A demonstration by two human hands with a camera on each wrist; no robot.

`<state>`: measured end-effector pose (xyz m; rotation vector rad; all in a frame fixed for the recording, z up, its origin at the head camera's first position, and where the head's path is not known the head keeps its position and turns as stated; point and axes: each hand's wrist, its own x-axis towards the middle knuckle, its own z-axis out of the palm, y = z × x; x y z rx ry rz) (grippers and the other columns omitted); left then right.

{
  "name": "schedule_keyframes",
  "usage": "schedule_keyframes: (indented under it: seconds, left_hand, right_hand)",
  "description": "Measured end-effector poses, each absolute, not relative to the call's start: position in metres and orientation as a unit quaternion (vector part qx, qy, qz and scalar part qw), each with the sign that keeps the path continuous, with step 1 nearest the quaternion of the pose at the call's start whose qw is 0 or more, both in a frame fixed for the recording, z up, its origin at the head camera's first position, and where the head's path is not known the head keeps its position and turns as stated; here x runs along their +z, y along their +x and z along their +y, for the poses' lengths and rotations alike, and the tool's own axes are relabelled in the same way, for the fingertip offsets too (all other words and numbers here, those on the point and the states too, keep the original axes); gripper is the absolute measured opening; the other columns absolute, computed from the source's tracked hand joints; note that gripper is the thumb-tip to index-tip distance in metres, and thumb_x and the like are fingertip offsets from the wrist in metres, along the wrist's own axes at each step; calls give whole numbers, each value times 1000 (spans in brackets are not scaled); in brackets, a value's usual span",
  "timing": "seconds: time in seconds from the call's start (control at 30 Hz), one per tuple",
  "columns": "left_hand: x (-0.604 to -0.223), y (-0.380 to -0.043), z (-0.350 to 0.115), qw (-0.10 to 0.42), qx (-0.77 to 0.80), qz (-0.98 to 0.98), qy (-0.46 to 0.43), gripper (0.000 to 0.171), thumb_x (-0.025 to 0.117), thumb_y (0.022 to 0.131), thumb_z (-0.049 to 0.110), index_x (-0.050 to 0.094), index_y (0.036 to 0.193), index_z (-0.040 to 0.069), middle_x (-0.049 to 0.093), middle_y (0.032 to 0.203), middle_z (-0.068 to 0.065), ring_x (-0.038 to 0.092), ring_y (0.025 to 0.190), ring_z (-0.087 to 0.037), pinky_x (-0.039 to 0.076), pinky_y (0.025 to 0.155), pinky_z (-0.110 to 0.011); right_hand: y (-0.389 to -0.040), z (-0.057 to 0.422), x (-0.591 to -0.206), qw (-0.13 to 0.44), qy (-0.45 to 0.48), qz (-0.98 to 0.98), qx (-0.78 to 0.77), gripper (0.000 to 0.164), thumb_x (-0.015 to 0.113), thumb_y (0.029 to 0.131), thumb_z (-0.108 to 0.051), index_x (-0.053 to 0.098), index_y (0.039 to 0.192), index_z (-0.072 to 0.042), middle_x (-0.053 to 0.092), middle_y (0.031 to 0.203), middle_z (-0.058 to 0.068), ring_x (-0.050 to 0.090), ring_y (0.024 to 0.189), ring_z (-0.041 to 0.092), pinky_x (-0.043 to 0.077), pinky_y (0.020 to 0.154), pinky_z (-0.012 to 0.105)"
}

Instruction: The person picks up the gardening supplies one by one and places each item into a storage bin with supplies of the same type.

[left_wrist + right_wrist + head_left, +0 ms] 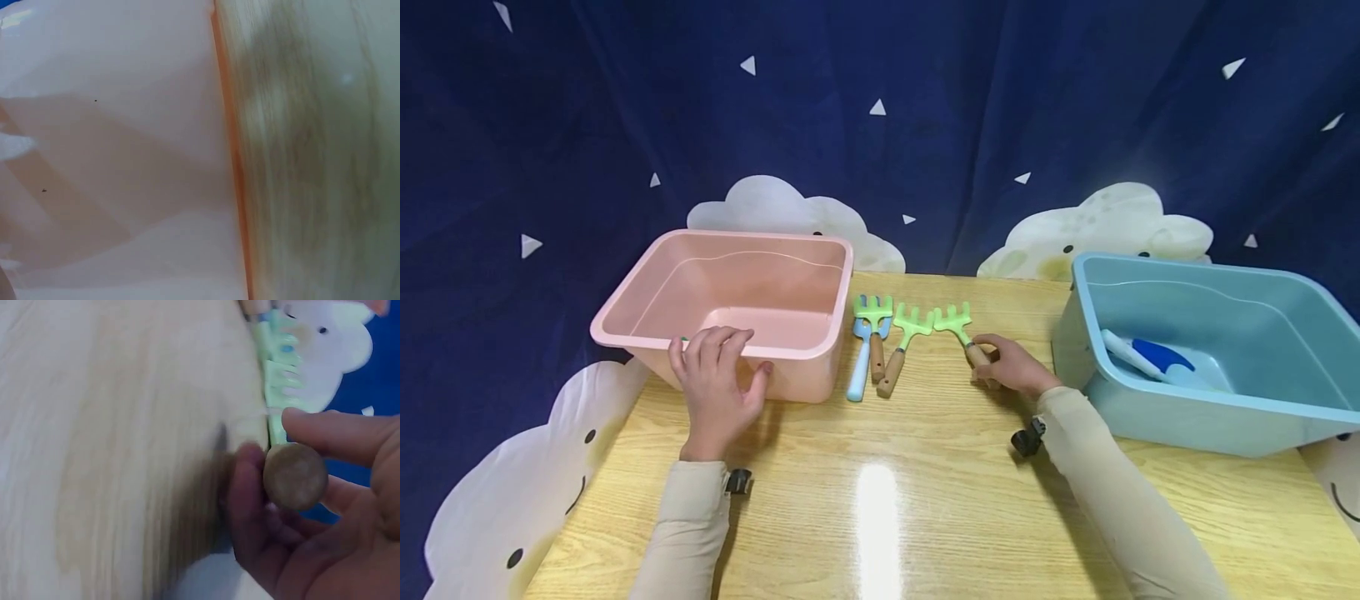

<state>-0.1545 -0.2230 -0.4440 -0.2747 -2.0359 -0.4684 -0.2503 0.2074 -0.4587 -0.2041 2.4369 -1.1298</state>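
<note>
My right hand point(1017, 367) grips a small garden rake point(953, 322) with green tines by its wooden handle. The right wrist view shows the handle's round end point(295, 477) between thumb and fingers. To its left lie two more green rakes with wooden handles, the nearer one point(912, 325) alone and the other point(876, 308) on top of a blue tool point(857, 379). My left hand point(718, 392) is at the front rim of a pink bin point(790, 375), fingers over the rim and thumb apart. A small green spot shows beside its fingers; the rest is hidden.
A blue bin point(1210, 421) stands at the right, holding a light-handled tool point(1131, 353) with a dark blue part. Both bins sit on a wooden table point(820, 500). Behind the table hangs a dark blue curtain point(925, 150) with clouds and triangles.
</note>
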Motion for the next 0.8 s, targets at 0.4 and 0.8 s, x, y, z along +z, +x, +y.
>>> schedule_keyframes:
  seconds: [0.4, 0.8]
  left_hand:
    - [-442, -155, -223, 491, -194, -842, -113, 46, 61, 80, 34, 63, 116, 6, 60, 116, -15, 45, 115, -36, 13, 115, -58]
    - [-443, -156, -224, 497, -188, -840, -112, 47, 61, 79, 35, 63, 116, 6, 60, 115, -15, 46, 114, -36, 15, 115, -56]
  right_hand:
    - [-255, 223, -462, 313, 1, 724, -615, 53, 39, 105, -21, 28, 157, -16, 36, 144, 31, 71, 87, 15, 61, 77, 31]
    - [-258, 229, -469, 321, -43, 713, -622, 66, 56, 97, -5, 26, 156, -10, 51, 134, 26, 72, 92, 15, 61, 78, 32]
